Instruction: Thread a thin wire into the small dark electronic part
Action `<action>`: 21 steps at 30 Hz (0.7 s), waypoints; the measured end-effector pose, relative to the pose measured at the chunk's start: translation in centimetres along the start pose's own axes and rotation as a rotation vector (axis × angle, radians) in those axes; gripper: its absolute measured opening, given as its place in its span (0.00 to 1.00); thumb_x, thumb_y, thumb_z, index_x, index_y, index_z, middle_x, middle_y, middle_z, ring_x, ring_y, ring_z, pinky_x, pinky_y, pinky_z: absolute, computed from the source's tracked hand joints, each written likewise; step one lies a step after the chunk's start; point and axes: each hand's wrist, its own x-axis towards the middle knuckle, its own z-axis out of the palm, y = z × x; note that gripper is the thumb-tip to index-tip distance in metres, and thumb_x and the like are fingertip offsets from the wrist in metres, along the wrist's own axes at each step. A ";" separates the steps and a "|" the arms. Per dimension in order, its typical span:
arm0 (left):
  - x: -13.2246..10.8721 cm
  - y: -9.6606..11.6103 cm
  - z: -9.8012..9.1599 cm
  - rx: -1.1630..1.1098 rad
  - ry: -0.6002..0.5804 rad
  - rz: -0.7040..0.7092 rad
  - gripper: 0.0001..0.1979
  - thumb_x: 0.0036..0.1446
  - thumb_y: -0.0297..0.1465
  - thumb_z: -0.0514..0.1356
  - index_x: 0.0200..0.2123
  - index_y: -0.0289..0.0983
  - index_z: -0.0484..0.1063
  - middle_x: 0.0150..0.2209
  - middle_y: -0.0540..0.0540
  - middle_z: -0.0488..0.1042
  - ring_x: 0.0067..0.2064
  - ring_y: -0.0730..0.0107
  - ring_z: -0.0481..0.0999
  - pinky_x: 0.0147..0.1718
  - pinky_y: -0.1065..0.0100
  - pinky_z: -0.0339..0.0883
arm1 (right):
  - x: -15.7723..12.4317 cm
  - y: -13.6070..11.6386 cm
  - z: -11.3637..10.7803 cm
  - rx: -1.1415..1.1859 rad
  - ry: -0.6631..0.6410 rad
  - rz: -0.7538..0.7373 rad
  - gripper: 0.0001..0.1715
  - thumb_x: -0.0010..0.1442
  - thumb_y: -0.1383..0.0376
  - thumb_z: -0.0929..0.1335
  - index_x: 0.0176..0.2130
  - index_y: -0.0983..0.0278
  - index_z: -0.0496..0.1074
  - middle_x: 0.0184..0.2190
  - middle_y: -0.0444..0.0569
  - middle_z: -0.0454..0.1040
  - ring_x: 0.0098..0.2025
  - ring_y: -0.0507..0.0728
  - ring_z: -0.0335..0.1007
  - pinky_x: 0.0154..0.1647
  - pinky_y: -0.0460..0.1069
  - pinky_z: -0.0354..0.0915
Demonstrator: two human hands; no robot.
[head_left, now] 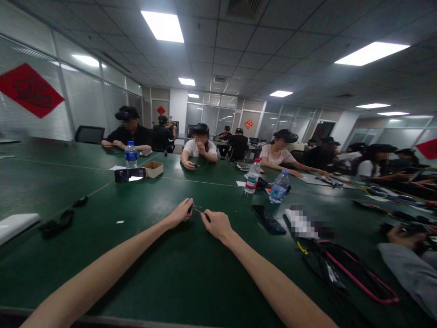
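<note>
Both bare hands are held close together over the green, smooth-topped table (164, 273), near the middle of the view. The left hand (180, 214) has its grip closed around a small dark object (190, 208), of which only part shows. A thin pale rod (197, 210) spans the gap from that object towards the right hand (218, 224). The right fingers are curled, their tips at the rod's far end; whether this grip is clamped on it cannot be told.

A small white rectangular scrap (119, 222) lies left of the left hand. To the right of the right hand, a black flat phone (268, 219) lies on the table. Beyond it stand a clear red-capped plastic bottle (252, 177) and a clear blue-capped plastic bottle (279, 187).
</note>
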 end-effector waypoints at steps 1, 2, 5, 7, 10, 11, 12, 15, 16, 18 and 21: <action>0.0 0.0 0.0 0.001 0.002 0.003 0.19 0.56 0.51 0.48 0.32 0.40 0.57 0.17 0.58 0.53 0.15 0.81 0.48 0.14 0.78 0.41 | 0.1 0.1 0.1 -0.004 0.004 0.003 0.27 0.66 0.51 0.51 0.42 0.60 0.71 0.34 0.50 0.77 0.33 0.53 0.73 0.34 0.45 0.60; 0.0 -0.1 0.0 -0.004 0.006 0.006 0.20 0.56 0.51 0.48 0.32 0.40 0.57 0.17 0.58 0.53 0.14 0.81 0.48 0.14 0.78 0.40 | 0.1 0.1 0.2 -0.009 0.009 -0.005 0.27 0.66 0.51 0.52 0.41 0.60 0.71 0.34 0.50 0.77 0.33 0.53 0.73 0.34 0.45 0.60; 0.0 -0.1 0.1 -0.029 0.013 0.011 0.20 0.56 0.51 0.47 0.33 0.40 0.57 0.17 0.58 0.52 0.14 0.81 0.48 0.14 0.79 0.40 | 0.2 0.2 0.3 -0.017 0.019 -0.062 0.27 0.66 0.51 0.52 0.39 0.60 0.71 0.33 0.49 0.77 0.32 0.53 0.72 0.32 0.45 0.59; 0.0 -0.1 0.0 -0.035 0.009 0.010 0.20 0.56 0.51 0.48 0.34 0.40 0.57 0.17 0.58 0.52 0.15 0.81 0.48 0.14 0.79 0.41 | 0.1 0.2 0.3 -0.013 0.020 -0.085 0.26 0.66 0.52 0.52 0.39 0.60 0.71 0.33 0.48 0.77 0.31 0.53 0.72 0.31 0.44 0.58; -0.1 0.0 0.0 -0.024 0.002 0.014 0.20 0.56 0.51 0.48 0.34 0.39 0.58 0.18 0.58 0.53 0.15 0.82 0.48 0.15 0.79 0.42 | 0.1 0.2 0.0 -0.015 0.017 -0.087 0.25 0.66 0.52 0.53 0.39 0.61 0.71 0.33 0.49 0.77 0.30 0.52 0.71 0.30 0.43 0.57; -0.1 0.1 0.0 -0.018 0.002 0.015 0.20 0.56 0.51 0.48 0.34 0.39 0.58 0.18 0.57 0.54 0.15 0.82 0.49 0.15 0.79 0.42 | 0.1 0.1 -0.1 -0.016 0.016 -0.089 0.25 0.66 0.52 0.53 0.39 0.61 0.71 0.32 0.48 0.77 0.30 0.52 0.71 0.30 0.43 0.57; -0.1 0.1 0.0 -0.013 0.003 0.016 0.20 0.56 0.51 0.48 0.35 0.39 0.58 0.18 0.57 0.54 0.15 0.82 0.49 0.15 0.79 0.42 | 0.1 0.1 -0.2 -0.014 0.016 -0.097 0.26 0.66 0.52 0.53 0.39 0.61 0.71 0.32 0.48 0.77 0.30 0.51 0.71 0.29 0.43 0.57; -0.2 0.1 0.0 -0.006 0.002 0.018 0.21 0.55 0.52 0.48 0.35 0.39 0.59 0.18 0.57 0.54 0.16 0.82 0.50 0.15 0.79 0.42 | 0.0 0.0 -0.3 -0.008 0.015 -0.125 0.26 0.66 0.51 0.52 0.39 0.61 0.71 0.32 0.48 0.76 0.30 0.51 0.71 0.30 0.43 0.57; -0.2 0.1 0.0 -0.005 0.002 0.017 0.21 0.55 0.52 0.48 0.35 0.39 0.59 0.18 0.57 0.54 0.16 0.82 0.50 0.15 0.79 0.43 | 0.0 0.0 -0.3 -0.007 0.015 -0.131 0.27 0.66 0.51 0.52 0.39 0.61 0.71 0.32 0.48 0.76 0.30 0.51 0.71 0.30 0.43 0.57; -0.1 0.0 -0.1 -0.006 0.000 0.008 0.21 0.55 0.52 0.48 0.35 0.39 0.59 0.18 0.57 0.54 0.16 0.82 0.50 0.15 0.79 0.42 | -0.1 0.0 -0.3 -0.007 0.014 -0.131 0.27 0.66 0.51 0.52 0.39 0.61 0.71 0.33 0.49 0.76 0.30 0.51 0.71 0.30 0.43 0.58; 0.0 -0.1 -0.2 -0.043 -0.014 -0.001 0.21 0.55 0.52 0.47 0.34 0.39 0.58 0.17 0.58 0.52 0.15 0.82 0.49 0.15 0.79 0.40 | -0.1 0.0 -0.4 0.000 0.014 -0.114 0.26 0.66 0.52 0.52 0.40 0.61 0.71 0.33 0.48 0.76 0.31 0.51 0.70 0.30 0.43 0.58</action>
